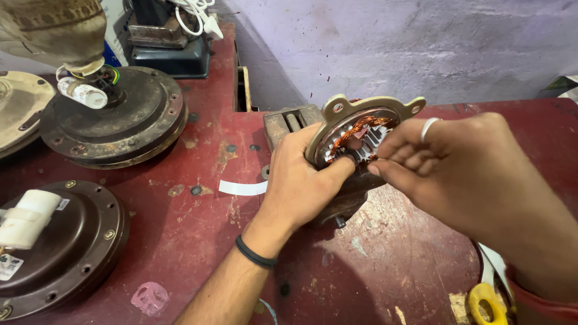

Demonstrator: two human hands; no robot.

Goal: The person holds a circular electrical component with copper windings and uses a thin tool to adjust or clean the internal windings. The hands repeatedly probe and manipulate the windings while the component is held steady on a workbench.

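Left hand [301, 180] is gripping the motor [355, 141] tilted on edge, open face toward camera; right hand [457, 162] is pinching at its copper windings [361, 127].

Landmark: white paper strip [242, 188] lying flat on worn red tabletop [198, 241]. Upper left of strip: dark round fan motor housing [114, 117] with a white capacitor [82, 94] on top. Lower left: brown motor housing [66, 247] carrying a white cylinder [27, 218]. Far lower right: yellow ring [484, 304]. Below strip: pink scrap [149, 298].
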